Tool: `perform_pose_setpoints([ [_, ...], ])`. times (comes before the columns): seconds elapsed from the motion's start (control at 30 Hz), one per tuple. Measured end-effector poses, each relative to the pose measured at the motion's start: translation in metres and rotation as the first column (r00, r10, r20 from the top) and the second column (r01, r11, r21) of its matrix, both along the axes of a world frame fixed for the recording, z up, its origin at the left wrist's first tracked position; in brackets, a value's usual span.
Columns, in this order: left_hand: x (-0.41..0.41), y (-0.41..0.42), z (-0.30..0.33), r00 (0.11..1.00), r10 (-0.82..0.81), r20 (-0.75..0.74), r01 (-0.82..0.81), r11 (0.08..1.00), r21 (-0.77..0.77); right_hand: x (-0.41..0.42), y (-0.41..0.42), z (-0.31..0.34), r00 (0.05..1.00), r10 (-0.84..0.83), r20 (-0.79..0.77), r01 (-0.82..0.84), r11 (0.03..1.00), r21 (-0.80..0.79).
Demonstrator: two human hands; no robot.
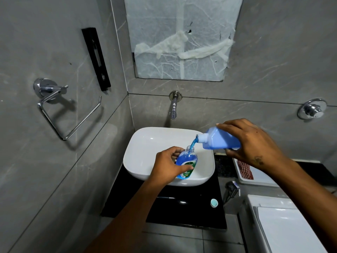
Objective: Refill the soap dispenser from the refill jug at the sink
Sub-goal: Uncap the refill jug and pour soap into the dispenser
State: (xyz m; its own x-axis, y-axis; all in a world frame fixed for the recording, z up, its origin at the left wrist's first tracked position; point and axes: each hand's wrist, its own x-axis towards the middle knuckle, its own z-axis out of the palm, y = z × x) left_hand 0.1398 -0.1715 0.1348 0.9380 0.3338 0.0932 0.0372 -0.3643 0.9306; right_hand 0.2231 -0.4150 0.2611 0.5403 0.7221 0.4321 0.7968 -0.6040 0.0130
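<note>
My left hand (166,165) grips a clear soap dispenser bottle (186,161) with a green label, held tilted over the white sink basin (144,143). Its neck is open and it holds blue liquid. My right hand (255,143) holds the blue refill jug (218,139) tipped to the left above it. A thin blue stream (193,142) runs from the jug's mouth into the bottle's neck.
A small teal cap (214,203) lies on the black counter (191,212) in front of the basin. A wall tap (174,106) juts out above the sink. A white tray with a red cloth (245,169) sits right; a towel ring (69,115) hangs left.
</note>
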Motion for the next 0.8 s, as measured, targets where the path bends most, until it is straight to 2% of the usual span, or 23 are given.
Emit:
perform_pose_setpoints([
  [0.8,0.0015,0.0034,-0.0026,1.000,-0.015,0.008,0.016,1.000,-0.021,-0.0008,0.0010,0.0043,1.000,-0.020,0.022,0.020,1.000,0.009],
])
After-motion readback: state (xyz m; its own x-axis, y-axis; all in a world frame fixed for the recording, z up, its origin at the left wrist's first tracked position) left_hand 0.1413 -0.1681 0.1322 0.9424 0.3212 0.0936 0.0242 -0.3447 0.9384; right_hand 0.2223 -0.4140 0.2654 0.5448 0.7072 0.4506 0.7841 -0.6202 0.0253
